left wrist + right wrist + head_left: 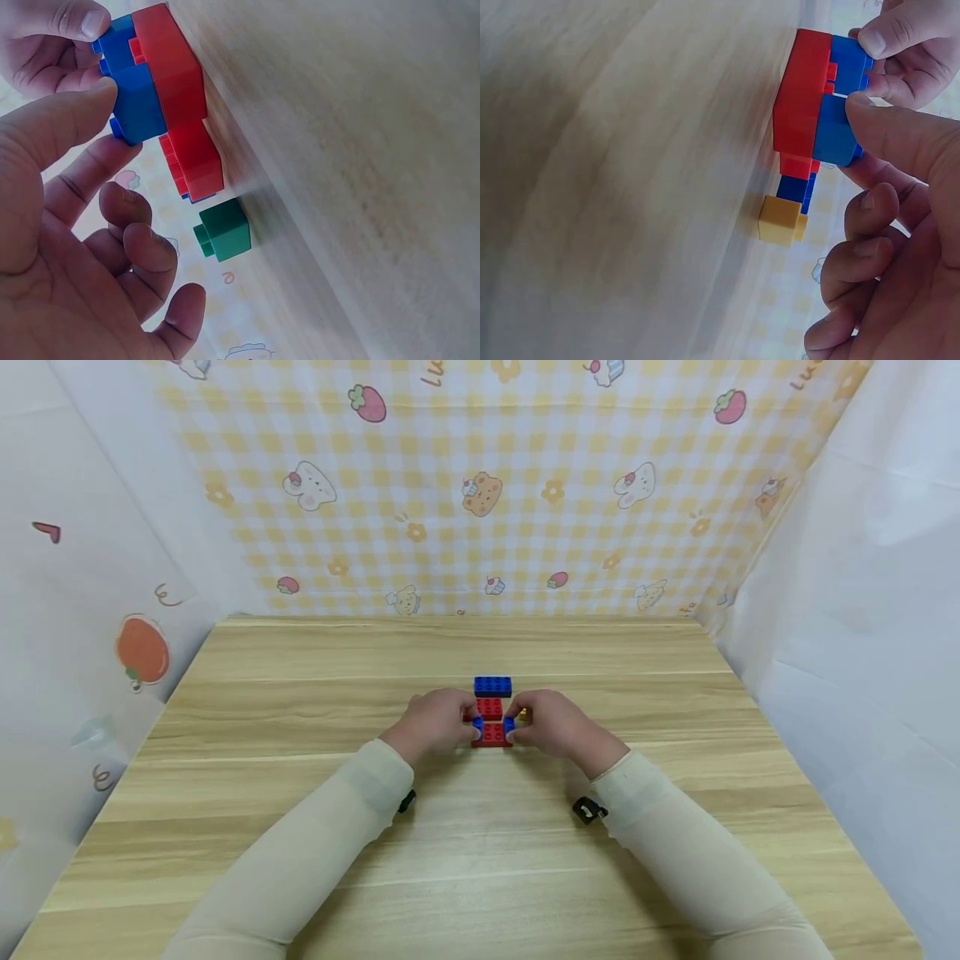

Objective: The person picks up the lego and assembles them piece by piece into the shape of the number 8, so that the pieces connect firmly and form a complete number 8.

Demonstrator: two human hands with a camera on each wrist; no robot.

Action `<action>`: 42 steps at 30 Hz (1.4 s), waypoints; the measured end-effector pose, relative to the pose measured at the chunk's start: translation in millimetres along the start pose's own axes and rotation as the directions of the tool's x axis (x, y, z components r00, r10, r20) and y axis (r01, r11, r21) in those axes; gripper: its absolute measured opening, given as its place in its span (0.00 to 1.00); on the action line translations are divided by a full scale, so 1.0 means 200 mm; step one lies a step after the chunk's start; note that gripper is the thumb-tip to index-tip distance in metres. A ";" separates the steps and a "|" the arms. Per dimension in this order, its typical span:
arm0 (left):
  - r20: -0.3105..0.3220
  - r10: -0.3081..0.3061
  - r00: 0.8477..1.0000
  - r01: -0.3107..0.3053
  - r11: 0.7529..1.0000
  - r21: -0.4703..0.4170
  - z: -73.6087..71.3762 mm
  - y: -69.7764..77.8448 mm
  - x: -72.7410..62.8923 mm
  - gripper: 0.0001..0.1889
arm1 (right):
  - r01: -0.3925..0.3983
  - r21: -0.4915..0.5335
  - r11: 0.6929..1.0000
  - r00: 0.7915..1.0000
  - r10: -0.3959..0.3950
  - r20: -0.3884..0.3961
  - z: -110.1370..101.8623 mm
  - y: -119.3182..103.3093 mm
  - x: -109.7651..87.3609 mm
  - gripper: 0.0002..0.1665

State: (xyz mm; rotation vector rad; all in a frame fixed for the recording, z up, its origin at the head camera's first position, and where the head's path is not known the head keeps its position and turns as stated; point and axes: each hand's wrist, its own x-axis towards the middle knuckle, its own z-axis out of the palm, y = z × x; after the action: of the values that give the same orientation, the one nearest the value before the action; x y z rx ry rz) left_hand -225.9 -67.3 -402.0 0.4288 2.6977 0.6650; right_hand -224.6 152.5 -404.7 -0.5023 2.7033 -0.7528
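A red brick (pixel 492 737) lies on the wooden table, with a small blue brick on each end and red studs showing between them. My left hand (pixel 438 718) pinches the left blue brick (pixel 139 103) between thumb and index finger, its other fingers loosely curled. At the opposite end, my right hand (pixel 557 723) grips the right blue brick (pixel 832 129) with thumb and index finger. Both blue bricks touch the red brick's top; whether they are fully pressed down I cannot tell.
Just behind are another red brick (pixel 490 708) and a longer blue brick (pixel 492 684). A green brick (pixel 226 229) stands on the left side, hidden from the head view. Beside my right hand sits a yellow brick (pixel 780 220). Patterned cloth (pixel 450 543) hangs along the table's back edge.
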 end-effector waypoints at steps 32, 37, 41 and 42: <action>-0.077 0.019 0.997 -0.018 1.000 0.007 -0.05 -0.06 0.02 0.16 | -0.058 0.057 0.997 0.998 0.058 -0.013 0.02 -0.01 -0.01 0.13; -0.094 -0.003 0.996 0.003 1.000 -0.004 -0.06 -0.09 0.05 0.18 | -0.059 0.040 0.997 0.998 0.059 -0.018 0.02 -0.01 -0.01 0.13; -0.095 -0.011 0.995 0.012 1.000 0.014 -0.05 -0.11 0.07 0.20 | -0.063 0.033 0.997 0.998 0.063 -0.019 0.03 -0.01 -0.01 0.13; -0.094 -0.012 0.996 0.014 1.000 0.021 -0.05 -0.11 0.07 0.19 | -0.064 0.033 0.997 0.998 0.064 -0.019 0.03 -0.01 -0.01 0.14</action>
State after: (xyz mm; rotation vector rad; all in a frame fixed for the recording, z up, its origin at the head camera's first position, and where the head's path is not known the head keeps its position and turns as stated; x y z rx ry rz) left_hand -248.0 -84.7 -408.0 0.3951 2.7957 0.6685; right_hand -220.4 149.3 -408.2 -0.4007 2.7070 -0.7872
